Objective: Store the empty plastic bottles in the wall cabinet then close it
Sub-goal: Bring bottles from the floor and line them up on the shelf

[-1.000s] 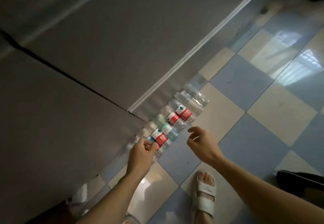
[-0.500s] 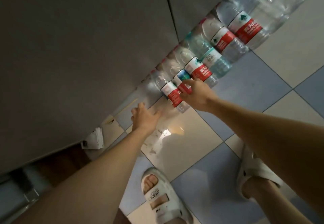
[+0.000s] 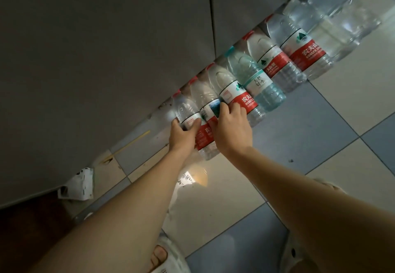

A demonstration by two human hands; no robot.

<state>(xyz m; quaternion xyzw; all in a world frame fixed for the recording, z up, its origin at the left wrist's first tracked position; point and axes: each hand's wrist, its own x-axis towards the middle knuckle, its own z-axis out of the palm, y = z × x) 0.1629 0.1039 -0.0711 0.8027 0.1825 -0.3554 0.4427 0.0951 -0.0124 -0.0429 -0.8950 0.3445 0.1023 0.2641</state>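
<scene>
While bottles line the cabinet base, left hand [image 3: 184,132] grips the end bottle [image 3: 188,112]; right hand [image 3: 232,127] grasps its neighbour [image 3: 206,110].

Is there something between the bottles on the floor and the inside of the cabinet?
Yes. The grey cabinet doors are closed above the row of clear plastic bottles. Both the left hand and right hand already grip bottles.

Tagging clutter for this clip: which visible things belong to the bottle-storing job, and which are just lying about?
Job: row of plastic bottles; end bottle gripped by left hand; right hand on the next ones; cabinet doors.

Lying about: crumpled paper; yellow stick.
</scene>
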